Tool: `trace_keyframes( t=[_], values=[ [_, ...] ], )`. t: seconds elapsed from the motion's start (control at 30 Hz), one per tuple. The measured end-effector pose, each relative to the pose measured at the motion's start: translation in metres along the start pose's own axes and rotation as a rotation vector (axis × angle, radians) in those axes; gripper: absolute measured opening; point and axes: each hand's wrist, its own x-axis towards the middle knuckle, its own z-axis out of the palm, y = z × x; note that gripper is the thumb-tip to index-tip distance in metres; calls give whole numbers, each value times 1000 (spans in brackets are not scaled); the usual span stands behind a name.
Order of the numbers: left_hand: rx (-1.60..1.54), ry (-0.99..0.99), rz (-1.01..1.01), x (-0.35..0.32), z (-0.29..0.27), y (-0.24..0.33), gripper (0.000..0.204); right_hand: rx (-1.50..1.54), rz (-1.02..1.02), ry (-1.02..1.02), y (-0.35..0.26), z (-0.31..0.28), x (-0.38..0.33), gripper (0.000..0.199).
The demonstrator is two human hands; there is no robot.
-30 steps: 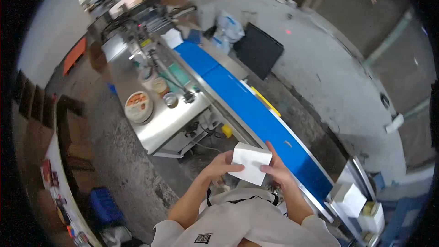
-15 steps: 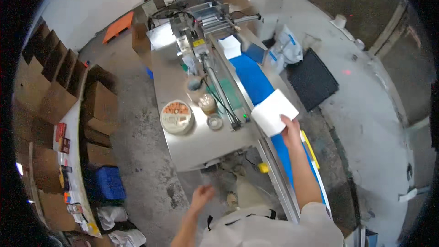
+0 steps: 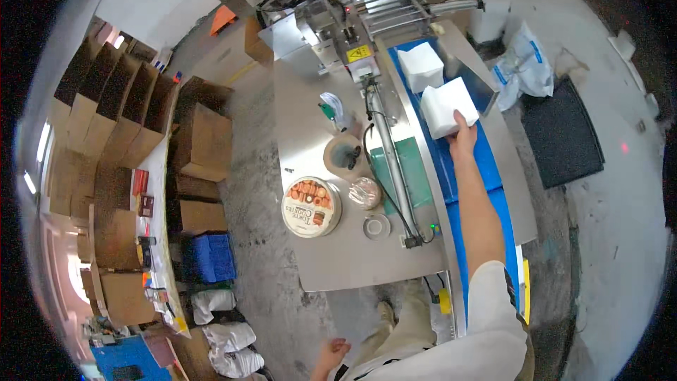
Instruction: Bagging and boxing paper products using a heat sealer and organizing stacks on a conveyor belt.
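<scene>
Right grip (image 3: 462, 137) is clamping the near edge of a white packet (image 3: 446, 104), its thumb lying over the packet's top. The white packet is sitting over the blue belt (image 3: 483, 240), just beside a second packet (image 3: 421, 65) that is lying on the belt closer to the machine (image 3: 388, 3). Whether the two are touching, or whether the belt is bearing the held one, I am not able to tell.

Left grip (image 3: 333, 353) is hanging low near the body, well apart from the belt, carrying nothing that I am seeing; I cannot tell whether its fingers are apart or together.

As I am judging it, one packet is already lying free on the belt, while the other is not yet being released. Whether more are remaining, I am not seeing.

Left of the belt, the worktop (image 3: 352, 268) is bearing a round tin (image 3: 305, 217), a jar (image 3: 364, 192) and a green mat (image 3: 417, 162); neither grip is touching these.
</scene>
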Motion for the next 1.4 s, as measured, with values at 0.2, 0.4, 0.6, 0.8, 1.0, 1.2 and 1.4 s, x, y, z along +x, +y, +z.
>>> trace_keyframes(
  t=[0.2, 0.4, 0.6, 0.8, 1.0, 1.2, 1.4],
  values=[
    [145, -75, 19, 10, 2, -22, 43, -167, -60, 159, 32, -11, 13, 49],
    [195, 28, 130, 23, 29, -43, 45, -370, -64, 184, 5, -95, 16, 27],
    [171, 47, 235, -40, 27, 46, 35, -177, 194, -6, -65, -184, -124, 52],
    [282, -34, 592, -62, 51, 43, 41, -278, 90, 37, -163, -290, -319, 29],
    [323, -451, 738, -124, 126, 31, 46, -486, -208, 167, -246, -346, -590, 19],
    [601, -830, 809, -223, 210, 3, 42, -558, -312, 394, -301, -422, -771, 24],
    [723, -1163, 663, -302, 328, -51, 27, -525, -546, 749, -396, -508, -954, 29]
  ],
)
